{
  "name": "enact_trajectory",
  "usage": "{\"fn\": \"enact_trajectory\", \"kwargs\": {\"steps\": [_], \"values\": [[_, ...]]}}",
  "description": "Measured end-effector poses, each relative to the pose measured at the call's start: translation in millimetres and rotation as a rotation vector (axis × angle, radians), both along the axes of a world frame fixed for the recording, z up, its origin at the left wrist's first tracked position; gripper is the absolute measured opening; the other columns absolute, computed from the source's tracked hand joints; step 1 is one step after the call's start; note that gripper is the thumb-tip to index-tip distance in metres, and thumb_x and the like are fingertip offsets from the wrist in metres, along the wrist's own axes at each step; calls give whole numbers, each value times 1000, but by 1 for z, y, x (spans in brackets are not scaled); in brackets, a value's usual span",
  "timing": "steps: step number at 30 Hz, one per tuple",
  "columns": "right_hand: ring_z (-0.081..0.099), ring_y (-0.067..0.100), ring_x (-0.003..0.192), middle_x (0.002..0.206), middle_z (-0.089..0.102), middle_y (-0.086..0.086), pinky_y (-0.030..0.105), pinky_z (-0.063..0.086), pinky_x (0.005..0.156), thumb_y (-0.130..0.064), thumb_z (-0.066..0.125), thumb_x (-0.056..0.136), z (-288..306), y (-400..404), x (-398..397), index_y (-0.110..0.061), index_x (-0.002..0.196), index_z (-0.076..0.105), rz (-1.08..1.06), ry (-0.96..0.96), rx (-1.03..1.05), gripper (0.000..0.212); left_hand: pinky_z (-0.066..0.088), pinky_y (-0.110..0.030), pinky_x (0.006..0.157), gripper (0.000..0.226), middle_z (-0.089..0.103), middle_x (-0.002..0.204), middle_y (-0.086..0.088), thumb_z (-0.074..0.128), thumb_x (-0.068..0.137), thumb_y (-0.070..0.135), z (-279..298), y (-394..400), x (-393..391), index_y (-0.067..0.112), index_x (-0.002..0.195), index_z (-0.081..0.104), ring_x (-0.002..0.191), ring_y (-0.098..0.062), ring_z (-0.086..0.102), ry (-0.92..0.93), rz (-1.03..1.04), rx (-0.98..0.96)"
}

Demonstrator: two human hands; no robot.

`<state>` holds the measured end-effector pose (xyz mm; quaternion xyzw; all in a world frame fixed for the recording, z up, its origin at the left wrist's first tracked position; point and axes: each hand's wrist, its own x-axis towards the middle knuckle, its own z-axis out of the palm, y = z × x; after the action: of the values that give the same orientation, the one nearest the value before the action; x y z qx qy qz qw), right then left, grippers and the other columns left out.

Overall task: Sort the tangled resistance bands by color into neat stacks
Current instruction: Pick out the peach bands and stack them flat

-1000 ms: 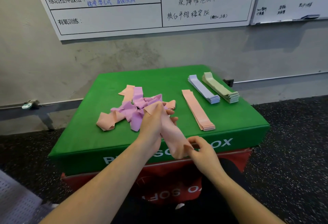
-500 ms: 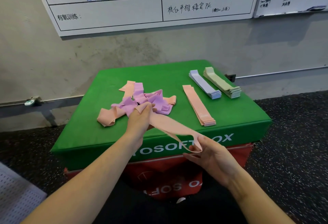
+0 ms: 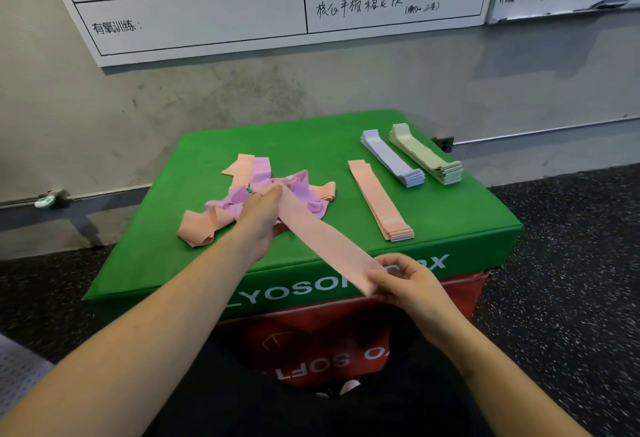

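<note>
- Stretching flat at frame centre, a smooth peach band [image 3: 322, 239] is running between both hands.
- Left hand [image 3: 258, 221] fingers are curling round its far end beside the crumpled purple-peach tangle [image 3: 242, 201].
- Right hand [image 3: 405, 280] fingertips are pinching the near end over the padded green box [image 3: 450, 218].

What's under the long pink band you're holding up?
The pink band stretches between both hands over the tangled pile of purple and pink bands and the green box. What lies directly beneath it is hidden.

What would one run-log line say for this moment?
left hand: pinches far end of peach band | right hand: pinches near end | band: flat, over green box | tangle: peach, purple | stacks: peach, blue, green
</note>
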<state>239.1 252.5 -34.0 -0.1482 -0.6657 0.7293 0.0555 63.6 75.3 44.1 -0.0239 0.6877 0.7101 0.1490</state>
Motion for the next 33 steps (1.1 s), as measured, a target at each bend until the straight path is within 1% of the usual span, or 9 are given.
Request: {"fn": "enact_trajectory", "kwargs": {"steps": [6, 12, 17, 19, 21, 26, 28, 31, 33], "values": [[66, 20, 75, 92, 75, 15, 41, 50, 79, -8, 71, 88, -4, 16, -6, -17, 106, 71, -66, 62, -47, 20, 55, -38, 67, 29, 60, 113, -13, 44, 101, 4, -5, 18, -20, 6, 130, 45, 96, -25, 61, -43, 21, -6], [66, 4, 80, 95, 77, -3, 16, 49, 69, -1, 63, 93, 1, 41, -11, -19, 101, 79, 35, 27, 82, 25, 52, -52, 99, 18, 62, 112, -6, 45, 102, 11, -14, 47, -40, 29, 104, 48, 108, -30, 62, 77, 22, -220], [69, 22, 99, 111, 75, -4, 41, 52, 99, 1, 65, 88, 3, 73, -19, -32, 110, 76, 180, 8, 179, 42, 55, -41, 85, 23, 64, 102, -7, 45, 101, 21, -15, 73, -61, 11, 121, 48, 87, -19, 63, 79, -9, -223], [69, 13, 98, 105, 77, -5, 31, 52, 95, -2, 71, 88, 5, 81, -25, -29, 100, 79, 110, 35, 176, 31, 56, -39, 79, 13, 62, 101, -6, 47, 101, 16, -16, 84, -70, 13, 113, 50, 88, -18, 63, 37, -23, -176], [69, 11, 94, 100, 78, -3, 27, 54, 89, -8, 72, 88, 6, 88, -30, -25, 98, 79, 85, 56, 188, 21, 54, -48, 94, 4, 62, 103, -10, 48, 99, 13, -17, 93, -79, 14, 103, 50, 96, -25, 65, -4, -48, -124], [61, 9, 88, 96, 64, -7, 21, 49, 76, -37, 71, 85, -2, 106, -41, -29, 96, 80, 20, 152, 398, 16, 54, -45, 90, 8, 57, 102, -14, 40, 101, 11, -19, 119, -100, 13, 95, 45, 94, -26, 60, -9, -51, -63], [57, 9, 85, 98, 61, -8, 17, 44, 71, -33, 71, 88, -3, 111, -45, -29, 95, 79, -6, 199, 440, 12, 51, -49, 99, 7, 55, 104, -13, 39, 100, 10, -21, 128, -107, 13, 99, 46, 100, -27, 59, 7, -52, -81], [62, 28, 83, 97, 71, -3, 41, 49, 72, -22, 69, 93, -7, 121, -54, -28, 99, 79, -31, 261, 402, 13, 51, -48, 99, 30, 58, 117, -9, 44, 97, 5, -28, 139, -121, 13, 126, 44, 111, -27, 59, 59, -67, -144], [59, 31, 75, 89, 73, 6, 46, 47, 67, -18, 70, 93, -8, 126, -60, -33, 98, 78, -53, 260, 352, 18, 54, -39, 82, 38, 59, 116, -5, 46, 98, 2, -33, 147, -128, 14, 134, 43, 105, -22, 60, 81, -85, -161]]}}
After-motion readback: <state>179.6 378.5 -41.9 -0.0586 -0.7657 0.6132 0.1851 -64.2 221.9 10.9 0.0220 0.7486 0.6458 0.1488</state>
